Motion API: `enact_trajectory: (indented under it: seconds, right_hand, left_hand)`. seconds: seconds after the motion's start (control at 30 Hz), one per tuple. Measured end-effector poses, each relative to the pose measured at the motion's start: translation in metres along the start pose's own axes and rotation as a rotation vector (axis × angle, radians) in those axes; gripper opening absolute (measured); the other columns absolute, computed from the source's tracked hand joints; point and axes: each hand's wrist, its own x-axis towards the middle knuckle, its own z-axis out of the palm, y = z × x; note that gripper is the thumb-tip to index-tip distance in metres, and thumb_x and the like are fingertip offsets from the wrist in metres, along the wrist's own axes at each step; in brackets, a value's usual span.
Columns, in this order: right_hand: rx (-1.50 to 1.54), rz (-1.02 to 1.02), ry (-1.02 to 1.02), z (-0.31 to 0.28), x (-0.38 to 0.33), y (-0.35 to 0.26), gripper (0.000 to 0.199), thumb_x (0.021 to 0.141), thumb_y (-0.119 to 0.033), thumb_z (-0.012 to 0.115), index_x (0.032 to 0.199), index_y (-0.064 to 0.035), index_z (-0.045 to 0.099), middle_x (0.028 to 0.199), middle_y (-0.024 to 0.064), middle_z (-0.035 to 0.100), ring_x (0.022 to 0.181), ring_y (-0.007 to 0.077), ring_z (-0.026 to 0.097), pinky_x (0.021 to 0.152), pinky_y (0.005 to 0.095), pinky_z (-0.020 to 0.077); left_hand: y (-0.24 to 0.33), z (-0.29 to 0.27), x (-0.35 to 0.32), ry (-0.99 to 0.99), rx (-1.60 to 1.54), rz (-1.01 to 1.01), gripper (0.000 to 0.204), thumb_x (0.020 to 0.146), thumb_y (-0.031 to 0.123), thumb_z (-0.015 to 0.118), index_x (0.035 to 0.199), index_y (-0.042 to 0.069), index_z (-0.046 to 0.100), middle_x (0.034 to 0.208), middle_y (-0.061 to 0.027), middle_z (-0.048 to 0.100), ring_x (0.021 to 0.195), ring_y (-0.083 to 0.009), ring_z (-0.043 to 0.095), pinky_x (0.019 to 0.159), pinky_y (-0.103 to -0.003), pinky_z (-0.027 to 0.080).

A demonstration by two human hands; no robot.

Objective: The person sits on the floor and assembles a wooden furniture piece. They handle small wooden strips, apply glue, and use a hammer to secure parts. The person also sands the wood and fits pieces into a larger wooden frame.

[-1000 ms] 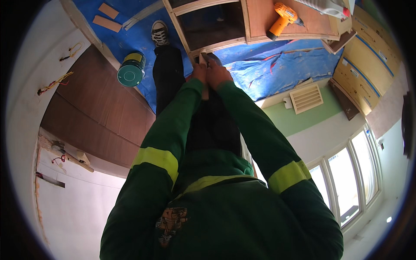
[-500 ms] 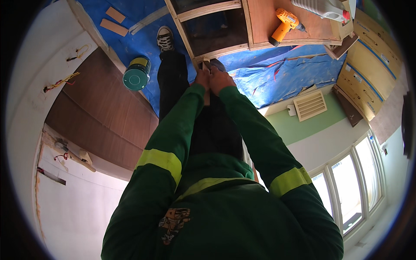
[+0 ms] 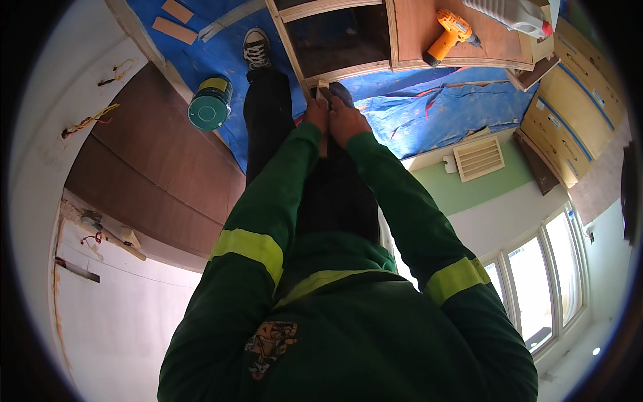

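Observation:
A narrow strip of wood (image 3: 323,147) stretches from above my knee toward the corner of a wooden cabinet frame (image 3: 349,70). My left hand (image 3: 316,115) is closed around the strip from its left side. Against it on the right is my right hand (image 3: 347,123), its fingers curled over the strip's upper part. A small dark piece shows by the right fingertips, too hidden to name. Both hands are just in front of the frame's near corner, above my bent leg.
An orange cordless drill (image 3: 449,37) lies on the cabinet's plywood panel, near a whitish jug (image 3: 508,15) with a red cap. Blue sheeting (image 3: 408,110) covers the floor. Left of my leg sits a green bucket (image 3: 209,110). Loose wires (image 3: 90,123) stick out of the left wall.
Both hands have shifted slightly with the view, and the right hand sits a little farther right along the strip. The grip on the wood is kept.

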Motion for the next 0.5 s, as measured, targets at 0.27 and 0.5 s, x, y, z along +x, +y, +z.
enact_trajectory:
  seconds: [0.27,0.5]
  right_hand:
    - [0.024,0.011,0.093,0.001,-0.01,-0.006,0.036,0.101,-0.029,0.05,0.132,-0.0131,0.053,0.102,0.0326,0.07,0.103,0.0525,0.066,0.093,0.0607,0.0519]
    - [-0.011,0.021,0.008,-0.003,0.003,-0.008,0.036,0.1,-0.03,0.049,0.13,-0.0118,0.057,0.109,0.0315,0.07,0.107,0.0526,0.065,0.096,0.0601,0.0512]
  left_hand:
    - [-0.003,0.011,0.002,0.063,-0.162,-0.075,0.027,0.097,0.013,0.054,0.117,-0.004,0.054,0.113,-0.0329,0.057,0.1,-0.0504,0.063,0.088,-0.053,0.054]
    - [0.0,0.005,-0.013,0.019,0.013,0.06,0.033,0.094,0.015,0.058,0.121,-0.005,0.054,0.114,-0.0332,0.057,0.101,-0.0503,0.064,0.087,-0.053,0.055]
